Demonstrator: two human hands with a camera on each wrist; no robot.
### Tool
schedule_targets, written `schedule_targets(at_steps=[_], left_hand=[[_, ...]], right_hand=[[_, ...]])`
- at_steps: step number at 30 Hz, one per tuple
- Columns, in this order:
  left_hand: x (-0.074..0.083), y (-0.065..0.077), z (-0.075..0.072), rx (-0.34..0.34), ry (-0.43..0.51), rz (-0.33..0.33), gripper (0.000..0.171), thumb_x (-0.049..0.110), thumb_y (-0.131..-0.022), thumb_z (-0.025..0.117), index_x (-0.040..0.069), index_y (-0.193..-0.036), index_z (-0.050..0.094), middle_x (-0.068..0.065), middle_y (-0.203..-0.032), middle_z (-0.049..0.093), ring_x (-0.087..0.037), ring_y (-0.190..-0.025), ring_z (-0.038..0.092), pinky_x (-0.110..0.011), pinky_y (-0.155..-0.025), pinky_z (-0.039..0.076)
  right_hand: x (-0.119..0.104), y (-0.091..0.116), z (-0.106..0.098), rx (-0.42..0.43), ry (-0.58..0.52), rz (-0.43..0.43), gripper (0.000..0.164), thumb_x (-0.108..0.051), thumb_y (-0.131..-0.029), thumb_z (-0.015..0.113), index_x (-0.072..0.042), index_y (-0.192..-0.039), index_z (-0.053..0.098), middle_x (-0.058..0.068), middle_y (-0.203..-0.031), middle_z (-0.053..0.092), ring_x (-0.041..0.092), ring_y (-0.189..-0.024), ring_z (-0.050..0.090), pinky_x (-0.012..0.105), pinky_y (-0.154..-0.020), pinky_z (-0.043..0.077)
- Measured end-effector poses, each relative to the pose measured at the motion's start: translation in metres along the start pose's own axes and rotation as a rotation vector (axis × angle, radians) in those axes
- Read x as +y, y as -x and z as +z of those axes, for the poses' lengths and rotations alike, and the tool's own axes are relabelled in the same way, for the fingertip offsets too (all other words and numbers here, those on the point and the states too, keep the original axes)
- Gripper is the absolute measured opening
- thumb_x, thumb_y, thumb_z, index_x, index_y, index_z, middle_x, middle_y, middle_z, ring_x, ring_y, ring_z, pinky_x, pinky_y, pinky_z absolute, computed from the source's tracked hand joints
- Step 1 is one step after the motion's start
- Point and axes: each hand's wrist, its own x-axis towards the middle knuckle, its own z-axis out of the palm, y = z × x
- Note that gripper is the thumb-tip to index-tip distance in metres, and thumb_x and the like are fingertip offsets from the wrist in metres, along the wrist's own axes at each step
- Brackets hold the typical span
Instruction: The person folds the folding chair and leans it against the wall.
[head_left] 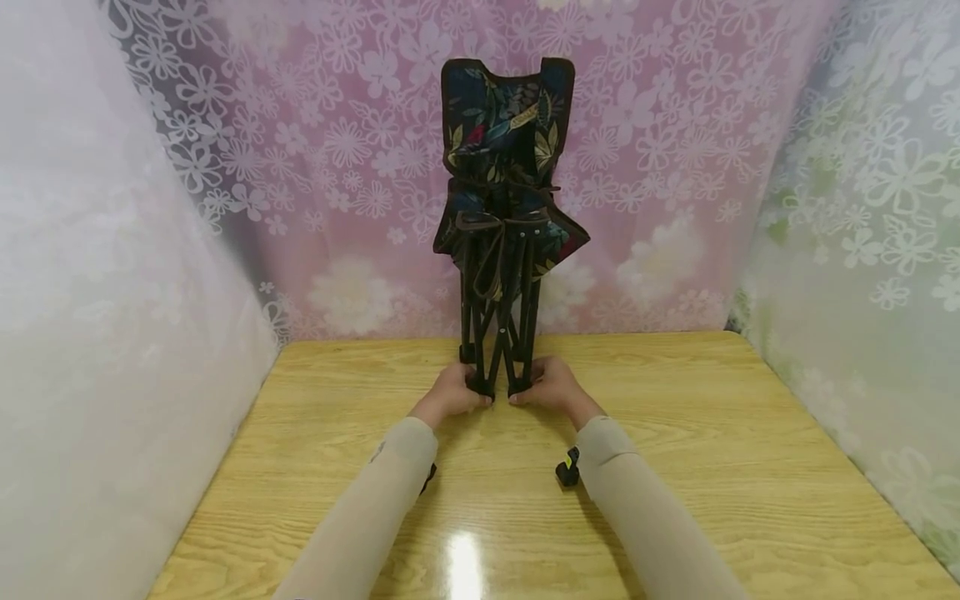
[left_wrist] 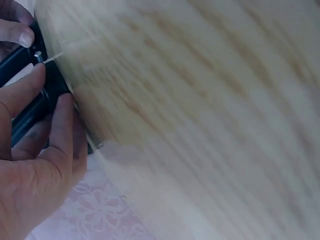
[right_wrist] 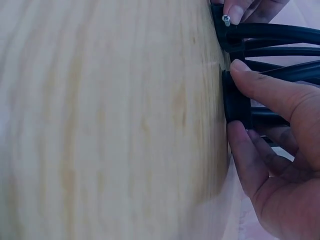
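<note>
A folded camping chair (head_left: 491, 125) stands upright near the table's back edge in the head view, its dark floral fabric bunched above crossed black legs. My left hand (head_left: 452, 390) pinches the black foot of the left front leg between thumb and fingers; that foot (left_wrist: 57, 80) shows close up in the left wrist view. On the other side, my right hand (head_left: 553, 387) grips the right front foot (right_wrist: 236, 102) the same way. A small silver screw (right_wrist: 226, 20) sticks out of the neighbouring foot in the right wrist view. The two front feet are close together.
The chair stands on a wood-grain table (head_left: 360, 500). Right behind it hangs a pink flowered curtain (head_left: 330, 167). White sheeting (head_left: 112, 292) borders the left side, and a pale flowered curtain (head_left: 862, 250) the right. A black strap piece (head_left: 568, 468) sits by the right cuff.
</note>
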Motion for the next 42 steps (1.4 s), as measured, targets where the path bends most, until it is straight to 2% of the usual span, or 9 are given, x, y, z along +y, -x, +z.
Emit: schedule_targets(at_steps=[4,8,11,19,26,33,37,42], left_hand=[[0.003,0.0,0.002,0.016,0.01,-0.004,0.061,0.014,-0.088,0.086,-0.008,-0.139,0.061,-0.026,-0.139,0.064,-0.036,-0.11,0.07,-0.046,-0.093,0.062],[0.007,0.0,0.005,0.036,0.012,0.0,0.066,0.018,-0.085,0.089,-0.007,-0.139,0.061,-0.025,-0.141,0.063,-0.039,-0.122,0.066,-0.05,-0.102,0.058],[0.007,0.0,0.007,0.042,0.015,0.003,0.066,0.018,-0.084,0.09,-0.006,-0.138,0.062,-0.023,-0.138,0.064,-0.039,-0.124,0.064,-0.05,-0.104,0.057],[0.009,0.005,0.008,0.038,0.033,0.014,0.068,0.019,-0.084,0.091,-0.006,-0.14,0.061,-0.022,-0.134,0.065,-0.037,-0.121,0.065,-0.051,-0.102,0.057],[0.01,0.005,0.005,0.037,0.026,-0.01,0.07,0.02,-0.083,0.092,-0.001,-0.142,0.061,-0.017,-0.134,0.066,-0.033,-0.121,0.064,-0.048,-0.102,0.057],[0.011,0.008,-0.002,0.06,-0.023,0.038,0.066,0.021,-0.087,0.089,-0.002,-0.142,0.062,-0.02,-0.142,0.063,-0.037,-0.129,0.062,-0.05,-0.105,0.056],[0.01,0.01,-0.005,0.077,-0.05,0.066,0.063,0.019,-0.088,0.088,-0.003,-0.142,0.063,-0.02,-0.147,0.059,-0.039,-0.132,0.06,-0.051,-0.107,0.055],[0.007,0.016,-0.01,0.076,-0.064,0.096,0.062,0.019,-0.089,0.087,-0.004,-0.142,0.062,-0.023,-0.148,0.054,-0.04,-0.128,0.061,-0.051,-0.105,0.057]], right_hand=[[0.0,0.001,-0.003,-0.009,0.029,-0.012,0.035,-0.022,-0.08,0.095,-0.005,-0.107,0.079,0.014,-0.104,0.076,0.026,-0.092,0.07,0.041,-0.08,0.061],[0.001,0.002,-0.008,0.005,0.067,-0.017,0.038,-0.022,-0.079,0.096,-0.004,-0.107,0.078,0.014,-0.102,0.075,0.028,-0.093,0.069,0.044,-0.081,0.06],[0.004,0.003,-0.009,0.0,0.077,-0.011,0.043,-0.021,-0.078,0.097,-0.002,-0.111,0.077,0.016,-0.104,0.074,0.029,-0.093,0.069,0.044,-0.08,0.06],[0.007,0.004,-0.01,-0.005,0.073,-0.015,0.049,-0.022,-0.078,0.096,-0.001,-0.118,0.075,0.015,-0.107,0.075,0.028,-0.092,0.07,0.043,-0.08,0.061],[0.008,0.004,-0.012,-0.013,0.073,-0.037,0.059,-0.021,-0.079,0.096,0.003,-0.127,0.07,0.02,-0.111,0.074,0.03,-0.096,0.071,0.047,-0.084,0.062],[0.004,0.007,-0.021,-0.02,0.133,-0.051,0.073,-0.028,-0.08,0.095,0.005,-0.138,0.063,0.024,-0.123,0.071,0.038,-0.11,0.069,0.052,-0.093,0.06],[0.006,0.01,-0.026,-0.023,0.184,-0.053,0.075,-0.03,-0.084,0.092,0.004,-0.142,0.06,0.025,-0.129,0.069,0.04,-0.118,0.066,0.055,-0.098,0.058],[0.009,0.012,-0.031,-0.016,0.246,-0.055,0.075,-0.035,-0.087,0.089,0.002,-0.145,0.059,0.025,-0.134,0.067,0.041,-0.122,0.065,0.058,-0.1,0.056]])
